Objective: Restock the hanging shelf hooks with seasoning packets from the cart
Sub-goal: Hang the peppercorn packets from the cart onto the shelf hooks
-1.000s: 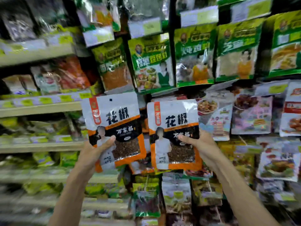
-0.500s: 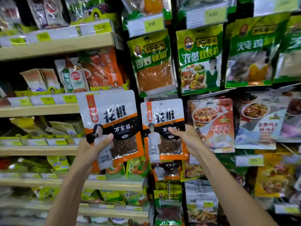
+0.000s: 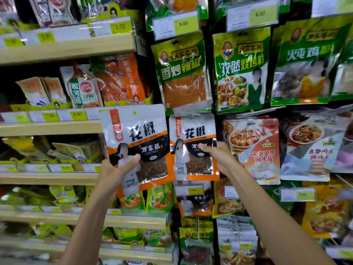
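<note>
Aloft, left grip [image 3: 114,170] holds packet [image 3: 139,129], right grip [image 3: 219,155] twin [image 3: 193,131]

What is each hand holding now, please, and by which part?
The left hand grips the nearer seasoning packet at its lower left; the right hand holds the second packet by its right edge, midway down.

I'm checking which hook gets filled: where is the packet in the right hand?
Head view, centre: the right hand holds the peppercorn packet just below the green chili packet, left of the mapo tofu packet.
</note>
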Demonstrator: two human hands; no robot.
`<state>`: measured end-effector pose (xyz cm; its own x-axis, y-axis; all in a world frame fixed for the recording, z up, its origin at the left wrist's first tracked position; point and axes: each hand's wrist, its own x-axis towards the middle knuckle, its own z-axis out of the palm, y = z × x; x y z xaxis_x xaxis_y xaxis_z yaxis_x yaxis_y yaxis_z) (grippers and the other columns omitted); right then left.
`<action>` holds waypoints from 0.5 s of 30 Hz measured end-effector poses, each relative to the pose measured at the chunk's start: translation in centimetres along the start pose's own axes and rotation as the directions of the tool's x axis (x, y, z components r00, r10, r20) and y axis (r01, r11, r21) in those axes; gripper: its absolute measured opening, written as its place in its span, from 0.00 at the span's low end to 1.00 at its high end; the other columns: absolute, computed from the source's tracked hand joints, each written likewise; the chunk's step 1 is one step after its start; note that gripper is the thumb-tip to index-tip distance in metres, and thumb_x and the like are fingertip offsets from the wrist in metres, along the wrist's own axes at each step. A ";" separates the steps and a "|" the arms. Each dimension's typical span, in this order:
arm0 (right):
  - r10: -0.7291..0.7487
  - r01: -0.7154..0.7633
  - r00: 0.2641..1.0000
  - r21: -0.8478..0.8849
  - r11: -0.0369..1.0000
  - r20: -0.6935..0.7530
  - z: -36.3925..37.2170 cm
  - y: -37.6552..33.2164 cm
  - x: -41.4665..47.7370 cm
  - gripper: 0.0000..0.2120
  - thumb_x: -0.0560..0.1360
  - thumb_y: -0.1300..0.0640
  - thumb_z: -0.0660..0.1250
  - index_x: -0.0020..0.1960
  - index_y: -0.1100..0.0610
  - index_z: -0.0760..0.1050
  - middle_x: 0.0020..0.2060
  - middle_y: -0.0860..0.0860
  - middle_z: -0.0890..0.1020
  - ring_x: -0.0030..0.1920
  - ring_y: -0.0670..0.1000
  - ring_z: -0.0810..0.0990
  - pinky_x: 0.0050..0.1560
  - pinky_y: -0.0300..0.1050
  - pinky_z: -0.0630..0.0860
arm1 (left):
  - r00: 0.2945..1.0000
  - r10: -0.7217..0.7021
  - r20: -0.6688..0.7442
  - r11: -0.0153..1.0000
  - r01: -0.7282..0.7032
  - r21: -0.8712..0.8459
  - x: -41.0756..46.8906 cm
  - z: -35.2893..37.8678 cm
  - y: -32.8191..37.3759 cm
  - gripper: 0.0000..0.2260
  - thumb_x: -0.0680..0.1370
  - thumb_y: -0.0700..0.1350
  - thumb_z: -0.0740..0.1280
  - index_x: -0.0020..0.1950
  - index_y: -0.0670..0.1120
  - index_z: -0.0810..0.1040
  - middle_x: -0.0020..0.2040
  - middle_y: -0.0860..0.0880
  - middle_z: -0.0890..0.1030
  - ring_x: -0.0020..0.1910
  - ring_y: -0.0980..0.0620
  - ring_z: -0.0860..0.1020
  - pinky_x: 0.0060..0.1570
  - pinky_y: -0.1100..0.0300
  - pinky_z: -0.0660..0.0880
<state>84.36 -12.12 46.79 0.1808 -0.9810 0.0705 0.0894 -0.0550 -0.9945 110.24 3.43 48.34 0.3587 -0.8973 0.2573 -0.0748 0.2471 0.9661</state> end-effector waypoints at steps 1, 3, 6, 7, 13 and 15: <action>0.001 -0.001 1.000 -0.011 1.000 -0.017 0.0 0.0 0.7 0.16 0.74 0.60 0.71 0.60 0.61 0.75 0.52 0.50 0.81 0.60 0.53 0.76 0.56 0.43 0.72 | 1.000 0.012 -0.003 1.000 -0.012 -0.002 0.1 0.2 0.0 0.44 0.62 0.56 0.77 0.74 0.48 0.64 0.71 0.46 0.71 0.67 0.44 0.73 0.64 0.43 0.71; 0.003 -0.003 1.000 -0.011 1.000 -0.027 0.3 0.0 1.8 0.28 0.74 0.58 0.72 0.70 0.63 0.67 0.67 0.56 0.74 0.69 0.56 0.70 0.69 0.53 0.66 | 1.000 0.005 -0.010 1.000 -0.005 -0.004 0.3 0.7 -0.2 0.44 0.62 0.55 0.77 0.73 0.47 0.65 0.70 0.44 0.72 0.66 0.43 0.73 0.64 0.41 0.71; 0.008 -0.008 0.999 -0.002 1.000 -0.049 0.6 0.3 3.2 0.33 0.75 0.56 0.71 0.75 0.61 0.60 0.73 0.56 0.67 0.73 0.57 0.64 0.71 0.53 0.61 | 1.000 -0.025 -0.017 1.000 0.025 0.006 0.4 1.2 -0.7 0.46 0.59 0.57 0.78 0.72 0.41 0.65 0.68 0.40 0.73 0.64 0.42 0.75 0.62 0.40 0.72; -0.008 0.008 0.998 -0.002 1.000 -0.056 0.6 0.5 3.4 0.31 0.75 0.56 0.70 0.74 0.60 0.62 0.72 0.56 0.68 0.73 0.57 0.64 0.69 0.51 0.62 | 1.000 -0.025 -0.009 1.000 0.025 0.013 0.4 1.2 -0.9 0.45 0.59 0.58 0.77 0.71 0.41 0.67 0.67 0.40 0.74 0.63 0.44 0.75 0.62 0.41 0.72; -0.109 0.103 0.992 -0.100 0.990 -0.065 0.3 2.2 0.7 0.20 0.79 0.52 0.65 0.67 0.61 0.71 0.61 0.53 0.77 0.65 0.52 0.74 0.62 0.45 0.70 | 0.999 -0.034 0.032 0.999 0.034 0.010 -0.4 1.8 -1.8 0.50 0.59 0.58 0.77 0.74 0.41 0.62 0.68 0.42 0.72 0.65 0.44 0.74 0.64 0.42 0.70; -0.183 0.140 0.968 -0.232 0.963 -0.173 0.2 3.1 -1.1 0.18 0.79 0.54 0.65 0.65 0.63 0.71 0.57 0.55 0.79 0.61 0.54 0.76 0.61 0.49 0.73 | 0.999 -0.038 0.022 0.999 0.039 -0.021 -0.9 2.4 -2.2 0.52 0.59 0.57 0.78 0.76 0.43 0.58 0.61 0.53 0.75 0.59 0.51 0.75 0.63 0.47 0.69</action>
<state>84.68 -11.18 43.67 -0.0108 -0.9716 0.2363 -0.1156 -0.2335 -0.9655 107.91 2.80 46.02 0.3404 -0.9141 0.2204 -0.0415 0.2196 0.9747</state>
